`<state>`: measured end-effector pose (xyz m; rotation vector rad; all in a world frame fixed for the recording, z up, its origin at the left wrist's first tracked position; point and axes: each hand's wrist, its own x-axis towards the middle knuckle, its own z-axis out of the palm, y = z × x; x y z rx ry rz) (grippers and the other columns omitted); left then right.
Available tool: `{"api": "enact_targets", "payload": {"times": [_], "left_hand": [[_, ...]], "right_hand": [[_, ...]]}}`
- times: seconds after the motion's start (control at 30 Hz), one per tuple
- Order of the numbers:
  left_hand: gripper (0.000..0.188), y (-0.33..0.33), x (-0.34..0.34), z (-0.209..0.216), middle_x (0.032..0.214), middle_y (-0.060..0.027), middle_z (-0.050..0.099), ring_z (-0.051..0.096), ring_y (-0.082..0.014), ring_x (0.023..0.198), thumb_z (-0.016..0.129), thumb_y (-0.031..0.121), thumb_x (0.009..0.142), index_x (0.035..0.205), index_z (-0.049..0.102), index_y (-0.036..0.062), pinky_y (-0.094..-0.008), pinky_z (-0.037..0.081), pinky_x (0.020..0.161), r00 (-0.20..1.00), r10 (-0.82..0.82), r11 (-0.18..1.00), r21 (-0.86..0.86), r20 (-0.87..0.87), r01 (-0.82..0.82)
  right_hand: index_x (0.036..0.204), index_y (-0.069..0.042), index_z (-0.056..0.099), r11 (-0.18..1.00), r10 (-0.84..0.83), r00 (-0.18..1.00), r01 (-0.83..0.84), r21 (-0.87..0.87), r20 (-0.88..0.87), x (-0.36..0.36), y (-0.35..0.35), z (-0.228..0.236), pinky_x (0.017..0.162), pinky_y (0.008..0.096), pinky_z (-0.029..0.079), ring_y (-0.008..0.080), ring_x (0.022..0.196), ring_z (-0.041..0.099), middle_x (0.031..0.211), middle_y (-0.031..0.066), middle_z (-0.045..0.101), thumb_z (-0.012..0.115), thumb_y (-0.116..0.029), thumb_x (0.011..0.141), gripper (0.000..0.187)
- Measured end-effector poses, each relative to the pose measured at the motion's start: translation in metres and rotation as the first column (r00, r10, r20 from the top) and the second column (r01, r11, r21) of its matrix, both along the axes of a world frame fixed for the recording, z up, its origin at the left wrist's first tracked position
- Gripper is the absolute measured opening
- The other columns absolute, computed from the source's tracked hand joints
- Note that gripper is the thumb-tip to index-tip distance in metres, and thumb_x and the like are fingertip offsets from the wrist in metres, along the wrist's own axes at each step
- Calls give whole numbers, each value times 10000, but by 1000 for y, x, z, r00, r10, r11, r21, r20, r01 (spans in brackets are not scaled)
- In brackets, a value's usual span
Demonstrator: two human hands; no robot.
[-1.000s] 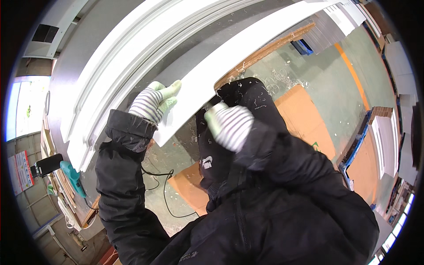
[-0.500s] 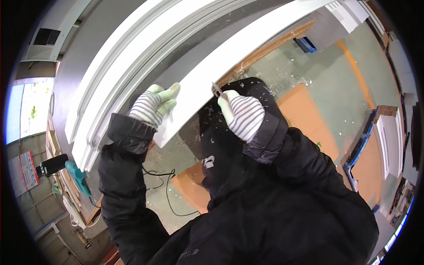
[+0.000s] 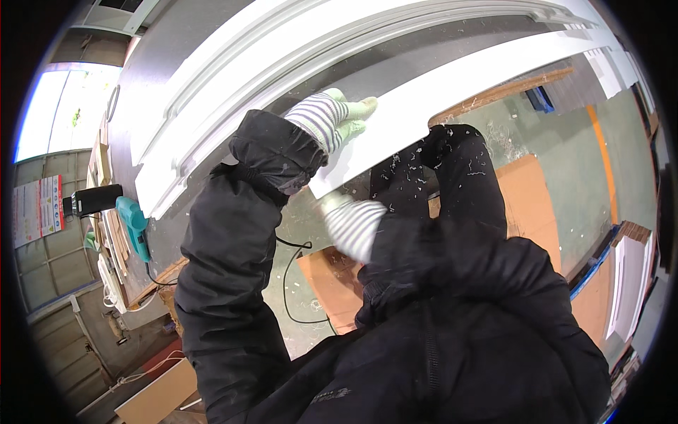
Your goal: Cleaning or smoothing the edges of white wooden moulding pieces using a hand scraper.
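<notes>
A long white board lies along the grey bench top, its near edge overhanging my lap. My left hand, in a white glove with grey stripes, rests on the board near its left end, fingers stretched out and holding nothing. My right hand, in a matching glove, is at the board's near left corner. Its fingers are curled at the corner and partly smeared by motion; whatever they hold is hidden. Behind the left hand lie long white moulded strips.
A teal power tool with a cord stands at the bench's left end, beside a black box-shaped object. Cardboard and a black cable lie on the floor. Pale shavings cover my dark trousers. White panels lean at the right.
My right hand has moved left along the board's near edge to its left corner. The small metal blade it held no longer shows. The view has shifted; my left hand stays on the board.
</notes>
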<state>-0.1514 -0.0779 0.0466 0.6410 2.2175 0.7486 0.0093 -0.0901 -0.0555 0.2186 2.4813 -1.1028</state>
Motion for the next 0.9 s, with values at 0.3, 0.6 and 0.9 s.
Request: {"api": "enact_targets", "payload": {"times": [0.3,0.6,0.9], "left_hand": [[250,-7,-3,-7,779,-17,539,553,-81,686,766,177,848,862,569,24,-197,461,584,731,328,831,184,598,-524],[699,-26,27,-11,996,-106,493,467,-219,949,876,345,673,1166,576,-50,-352,424,867,979,-80,940,312,-189,137],[975,-58,56,-1,1168,-234,447,458,-397,1029,854,320,552,1357,441,-46,-487,416,901,533,-443,881,-239,-721,409]], "right_hand": [[1054,-10,610,955,78,965,-145,-260,-251,17,69,24,787,402,517,391,896,654,929,205,670,349,-325,1031,409],[953,-58,607,751,-621,747,482,-451,-235,39,237,27,570,289,446,106,613,514,680,-17,535,549,-279,955,228],[826,43,601,853,-451,798,517,69,-400,23,301,49,608,439,469,434,648,573,689,271,568,436,-422,994,521]]}}
